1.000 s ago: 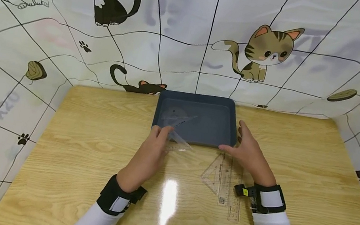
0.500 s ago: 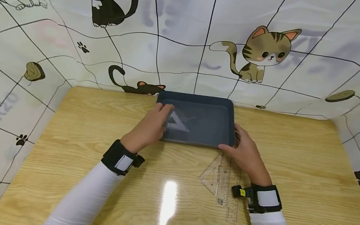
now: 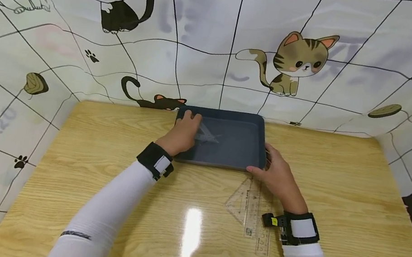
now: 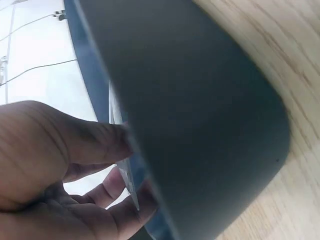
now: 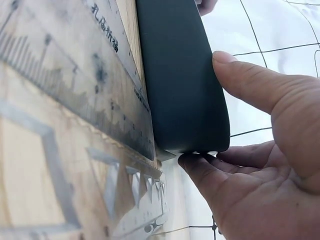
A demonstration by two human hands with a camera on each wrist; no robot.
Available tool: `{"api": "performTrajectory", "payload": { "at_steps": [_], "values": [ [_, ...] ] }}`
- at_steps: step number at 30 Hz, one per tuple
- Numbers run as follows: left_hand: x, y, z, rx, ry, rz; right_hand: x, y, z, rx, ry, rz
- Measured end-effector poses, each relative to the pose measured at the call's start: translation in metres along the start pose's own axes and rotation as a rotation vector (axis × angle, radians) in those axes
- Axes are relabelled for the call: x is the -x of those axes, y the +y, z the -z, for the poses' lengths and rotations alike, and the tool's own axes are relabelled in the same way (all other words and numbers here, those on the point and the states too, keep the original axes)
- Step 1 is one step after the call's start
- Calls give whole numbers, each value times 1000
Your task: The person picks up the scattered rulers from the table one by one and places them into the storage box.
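Observation:
A dark blue-grey tray point(image 3: 239, 146) sits at the back of the table. My left hand point(image 3: 184, 134) reaches over its left end and pinches a clear plastic set square point(image 3: 208, 132) low inside it. In the left wrist view, thumb and fingers close on the thin clear edge point(image 4: 128, 182) behind the tray wall point(image 4: 200, 100). My right hand point(image 3: 280, 176) grips the tray's front right corner, thumb at the rim and fingers against the side. Before it lie a clear set square point(image 3: 238, 203) and two clear rulers, the nearer-middle ruler point(image 3: 253, 215) and the stencil ruler point(image 3: 264, 237).
The wooden table point(image 3: 97, 183) meets a cat-print wall covering point(image 3: 208, 69) close behind the tray. More of this covering stands at left and right. The loose rulers partly lie below the right wrist camera point(image 3: 270, 220).
My left hand has carried the set square from the tray's front edge up and into its left end. My right hand has closed in from beside the corner onto the tray.

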State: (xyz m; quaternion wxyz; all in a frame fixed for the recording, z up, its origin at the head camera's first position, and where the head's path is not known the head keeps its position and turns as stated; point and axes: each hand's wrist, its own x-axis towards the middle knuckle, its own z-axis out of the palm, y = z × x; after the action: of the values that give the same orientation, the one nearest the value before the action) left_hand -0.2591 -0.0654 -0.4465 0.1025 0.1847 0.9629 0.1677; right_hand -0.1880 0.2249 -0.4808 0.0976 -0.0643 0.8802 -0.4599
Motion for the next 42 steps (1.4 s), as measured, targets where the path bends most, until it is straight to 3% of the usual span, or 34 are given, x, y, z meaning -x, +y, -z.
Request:
{"api": "performTrajectory", "payload": {
  "at_steps": [8, 12, 21, 29, 34, 42],
  "values": [
    [-15, -11, -11, -146, -27, -33, 1, 2, -1, 0, -9, -2],
    [-20, -12, -11, -175, -67, -7, 1, 3, 0, 15, -9, -6],
    [-25, -9, -4, -132, -158, 85, 1, 2, 0, 65, -13, -21],
    [-27, -10, -2, -112, -200, 101, 2, 3, 1, 69, -26, 6],
    [-26, -13, -4, -115, -198, 102, 7, 2, 11, 6, -58, 17],
    [-25, -15, -3, -91, -187, 64, 18, -11, 30, -30, 96, 105]
  ]
}}
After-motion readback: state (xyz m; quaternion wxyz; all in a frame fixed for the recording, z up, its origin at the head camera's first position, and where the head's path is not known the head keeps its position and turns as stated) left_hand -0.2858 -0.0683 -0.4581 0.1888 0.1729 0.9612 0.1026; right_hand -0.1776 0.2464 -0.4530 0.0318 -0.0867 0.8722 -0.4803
